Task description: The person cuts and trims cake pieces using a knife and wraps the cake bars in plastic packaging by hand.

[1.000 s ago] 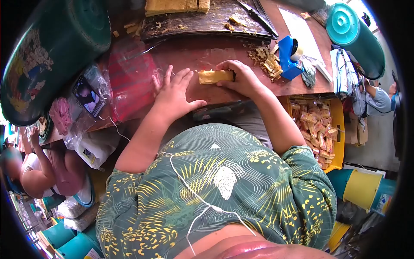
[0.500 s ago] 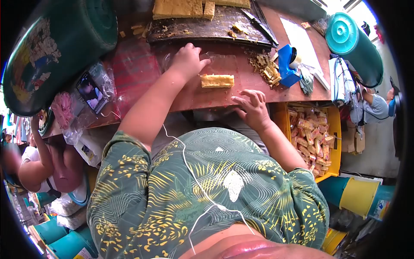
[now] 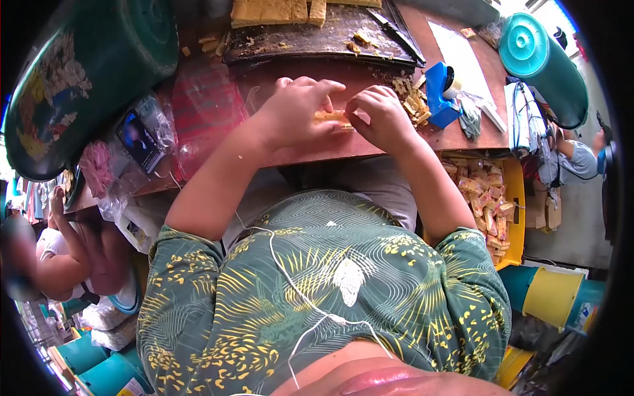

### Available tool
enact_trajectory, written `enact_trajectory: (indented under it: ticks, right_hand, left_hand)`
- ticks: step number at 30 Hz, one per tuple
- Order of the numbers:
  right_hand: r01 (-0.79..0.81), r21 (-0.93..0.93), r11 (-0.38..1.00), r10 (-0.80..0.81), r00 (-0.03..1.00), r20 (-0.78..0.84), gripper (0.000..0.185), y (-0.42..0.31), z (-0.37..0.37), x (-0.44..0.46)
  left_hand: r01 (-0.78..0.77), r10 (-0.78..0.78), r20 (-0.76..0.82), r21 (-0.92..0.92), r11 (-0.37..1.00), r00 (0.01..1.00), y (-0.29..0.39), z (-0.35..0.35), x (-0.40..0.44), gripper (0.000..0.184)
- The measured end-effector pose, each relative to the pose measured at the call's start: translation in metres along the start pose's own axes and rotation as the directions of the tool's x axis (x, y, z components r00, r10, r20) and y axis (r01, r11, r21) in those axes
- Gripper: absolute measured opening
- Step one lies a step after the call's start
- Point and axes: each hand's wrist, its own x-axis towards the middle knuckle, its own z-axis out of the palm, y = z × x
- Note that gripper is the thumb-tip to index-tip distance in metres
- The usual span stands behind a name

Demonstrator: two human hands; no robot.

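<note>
A golden, oblong cake slice [image 3: 332, 117] lies near the front edge of the reddish-brown table, mostly hidden between my hands. My left hand [image 3: 295, 112] is curled over its left end, thumb and fingers bent around it. At the other end, my right hand [image 3: 383, 117] has its fingertips pinched close to the slice. Thin clear plastic seems to lie around the slice, though the fingers cover most of it. Beyond my hands, a dark baking tray [image 3: 297, 47] bears a larger cut cake slab [image 3: 267, 13] and a knife [image 3: 396, 33].
Right of my hands stand a blue tape dispenser [image 3: 439, 99] and cake scraps [image 3: 415, 105]. A yellow crate [image 3: 515, 211] of wrapped slices sits below the table's right side. Red-striped plastic [image 3: 208, 112], a phone [image 3: 139, 142] and a large green drum [image 3: 86, 86] are leftward. Another person sits at left.
My left hand has come down and right onto the slice's left end. My right hand has moved up to its right end. Both hands now partly cover the slice.
</note>
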Motion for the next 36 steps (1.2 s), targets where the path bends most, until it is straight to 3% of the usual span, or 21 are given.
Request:
enact_trajectory:
  ticks: [4,5,8,12,15,18,19,22,23,26,29,32,33,34,35,36]
  right_hand:
    - [-0.165,0.224,0.960,0.194,0.974,-0.116,0.028,-0.012,0.007,0.001]
    - [-0.098,0.194,0.976,0.131,0.978,-0.165,0.022,-0.012,0.012,0.002]
    - [-0.056,0.105,0.993,0.060,0.998,-0.034,0.017,0.005,0.026,-0.013]
    - [-0.079,0.049,0.996,0.082,0.995,-0.058,0.016,0.002,0.032,-0.016]
    - [-0.217,0.199,0.956,0.235,0.969,-0.071,0.019,0.000,0.026,-0.018]
    - [-0.484,0.366,0.795,0.524,0.851,-0.014,0.026,0.002,0.026,-0.025]
    - [-0.575,0.420,0.702,0.605,0.793,0.074,0.023,0.011,0.032,-0.029]
    - [-0.442,0.745,0.499,0.564,0.818,0.108,0.023,0.031,0.056,-0.039]
    - [-0.409,0.737,0.538,0.562,0.825,0.047,0.014,0.034,0.062,-0.042]
    - [-0.399,0.734,0.549,0.469,0.874,0.124,0.012,0.046,0.067,-0.046]
    - [-0.567,0.730,0.383,0.602,0.752,0.269,0.012,0.020,0.046,-0.035]
    - [-0.657,0.472,0.588,0.613,0.742,0.270,0.018,0.013,0.032,-0.031]
    - [-0.598,0.473,0.647,0.584,0.788,0.196,0.015,0.014,0.032,-0.033]
    - [-0.536,0.469,0.702,0.549,0.827,0.122,0.013,0.016,0.033,-0.035]
    - [-0.470,0.459,0.754,0.508,0.860,0.047,0.012,0.018,0.033,-0.037]
    - [-0.424,0.385,0.820,0.457,0.889,0.006,0.014,0.022,0.032,-0.039]
  left_hand:
    - [-0.010,0.024,-0.069,0.196,0.981,0.997,-0.006,0.022,-0.006,0.060]
    - [0.010,0.005,-0.072,0.199,0.980,0.997,-0.005,0.024,-0.008,0.061]
    - [0.039,-0.027,-0.104,0.114,0.993,0.994,0.003,0.026,-0.011,0.062]
    - [0.094,-0.089,-0.043,0.132,0.987,0.995,-0.013,0.040,-0.014,0.058]
    - [0.078,-0.063,-0.092,0.171,0.982,0.994,-0.017,0.042,-0.018,0.050]
    - [0.196,-0.234,-0.221,-0.181,0.964,0.947,-0.023,0.038,-0.027,0.043]
    - [0.321,-0.401,-0.160,-0.373,0.870,0.902,-0.024,0.039,-0.029,0.037]
    - [0.381,-0.539,0.047,-0.758,0.529,0.841,-0.046,0.055,-0.034,0.028]
    - [0.368,-0.508,0.125,-0.834,0.412,0.852,-0.052,0.058,-0.038,0.017]
    - [0.412,-0.357,0.254,-0.769,0.488,0.899,-0.066,0.051,-0.042,0.017]
    - [0.451,-0.446,0.254,-0.788,0.419,0.858,-0.040,0.038,-0.036,0.019]
    - [0.439,-0.483,0.186,-0.756,0.486,0.856,-0.037,0.044,-0.037,0.021]
    - [0.392,-0.450,0.031,-0.544,0.742,0.893,-0.037,0.043,-0.038,0.021]
    - [0.328,-0.364,-0.104,-0.260,0.908,0.926,-0.039,0.041,-0.041,0.021]
    - [0.252,-0.235,-0.202,0.062,0.966,0.951,-0.040,0.038,-0.043,0.021]
    - [0.278,-0.262,-0.177,0.077,0.957,0.949,-0.038,0.033,-0.044,0.021]
